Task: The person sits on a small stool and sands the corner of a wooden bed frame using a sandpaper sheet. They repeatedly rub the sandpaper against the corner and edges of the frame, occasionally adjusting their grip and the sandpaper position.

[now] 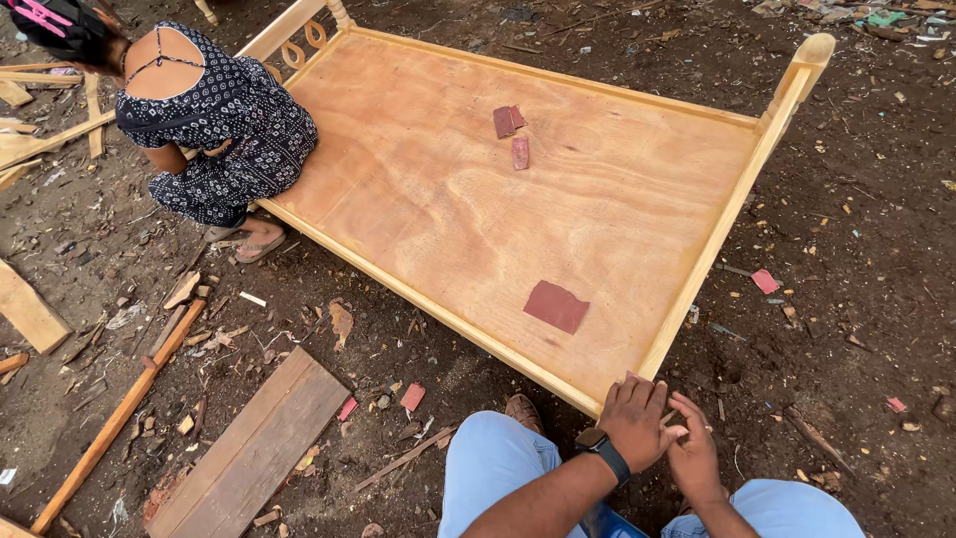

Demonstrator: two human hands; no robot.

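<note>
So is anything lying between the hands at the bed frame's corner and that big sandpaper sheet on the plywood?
Nothing visible. The left hand and right hand sit at the bed frame near corner. Between them and the large sandpaper sheet is only the low frame rail and bare plywood; the smaller sandpaper pieces lie farther away.

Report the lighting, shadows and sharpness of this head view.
Head view: soft, even daylight with no glare on the plywood bed panel; only faint shadows under the left hand and right hand; sharp throughout, with slight wide-angle bending at the edges.

Both hands (662,433) rest at the wooden bed frame (697,269) corner (sandpaper sheet (556,305) nearby).
</note>
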